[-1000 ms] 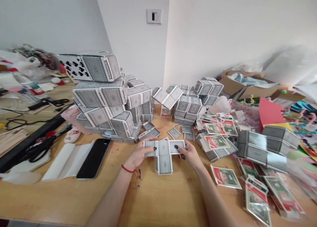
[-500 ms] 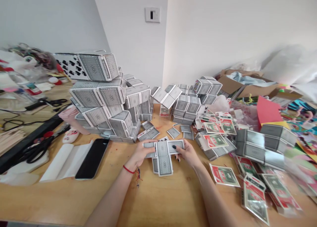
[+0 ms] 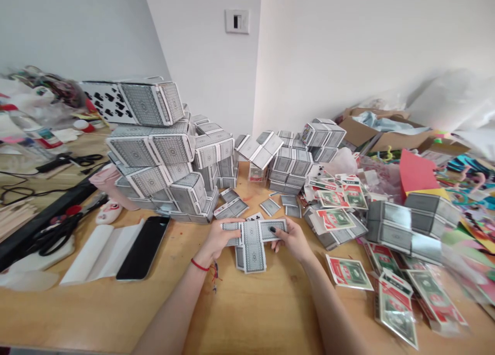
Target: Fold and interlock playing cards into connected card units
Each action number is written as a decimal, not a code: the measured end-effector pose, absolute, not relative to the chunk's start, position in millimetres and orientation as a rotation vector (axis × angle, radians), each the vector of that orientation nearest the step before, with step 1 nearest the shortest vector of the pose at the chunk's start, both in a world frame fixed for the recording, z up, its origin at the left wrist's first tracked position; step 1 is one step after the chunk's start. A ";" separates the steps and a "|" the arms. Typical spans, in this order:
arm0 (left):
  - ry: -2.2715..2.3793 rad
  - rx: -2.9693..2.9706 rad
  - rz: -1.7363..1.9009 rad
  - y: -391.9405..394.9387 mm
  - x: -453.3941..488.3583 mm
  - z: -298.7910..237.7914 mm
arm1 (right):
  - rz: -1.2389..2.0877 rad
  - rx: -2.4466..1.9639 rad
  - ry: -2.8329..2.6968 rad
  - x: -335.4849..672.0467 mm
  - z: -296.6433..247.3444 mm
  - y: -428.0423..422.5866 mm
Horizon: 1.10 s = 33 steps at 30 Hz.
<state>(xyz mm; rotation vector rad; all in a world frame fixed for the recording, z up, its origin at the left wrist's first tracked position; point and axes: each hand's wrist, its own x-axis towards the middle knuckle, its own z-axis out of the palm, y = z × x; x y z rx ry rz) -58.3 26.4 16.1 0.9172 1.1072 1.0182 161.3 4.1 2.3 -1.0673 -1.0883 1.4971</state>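
Observation:
Between my hands is a cross-shaped piece of joined playing cards (image 3: 253, 244), grey patterned backs facing up. My left hand (image 3: 220, 240) pinches its left card, thumb on top and fingers beneath. On the other side my right hand (image 3: 292, 239) grips the right card the same way, its dark-nailed thumb lying on the card. The lower cards hang toward me over the wooden table (image 3: 247, 313). Just beyond the piece a face-up card (image 3: 254, 217) shows black club marks. Loose cards (image 3: 270, 206) and a folded card piece (image 3: 232, 206) lie a little farther back.
Stacked card blocks (image 3: 172, 151) rise at the left, with more card blocks (image 3: 292, 161) at the back. A phone (image 3: 143, 249), paper roll (image 3: 93, 252) and black scissors (image 3: 58, 234) lie left. Red-green card boxes (image 3: 350, 272) and a cardboard box (image 3: 382, 138) are on the right.
The view has shifted very slightly. Both hands keep their hold on the joined cards, whose lower end has swung a little to the left.

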 end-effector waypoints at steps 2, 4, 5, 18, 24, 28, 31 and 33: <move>1.134 0.876 1.062 28.3 -61.8 17.3 | 1.434 -1.096 -1.030 164.9 -0.5 5.9; 1.142 0.847 1.077 30.0 -65.2 18.5 | 1.393 -1.106 -0.986 165.6 -2.8 7.5; 1.145 0.847 1.077 30.6 -66.4 18.9 | 1.396 -1.099 -0.984 164.2 -3.5 7.9; 1.124 0.882 1.050 29.9 -64.3 15.1 | 1.394 -1.043 -0.932 141.1 -2.8 4.2; 1.121 0.899 1.059 29.8 -64.9 14.8 | 1.380 -1.039 -0.941 141.2 -3.7 4.5; 1.133 0.897 1.038 30.6 -65.6 14.2 | 1.374 -1.040 -0.949 140.7 -3.0 3.7; 1.133 0.895 1.029 30.5 -65.7 14.3 | 1.342 -1.040 -0.918 141.5 -2.4 3.8; 1.134 0.889 1.035 30.3 -65.4 14.5 | 1.353 -1.042 -0.925 141.3 -1.9 3.7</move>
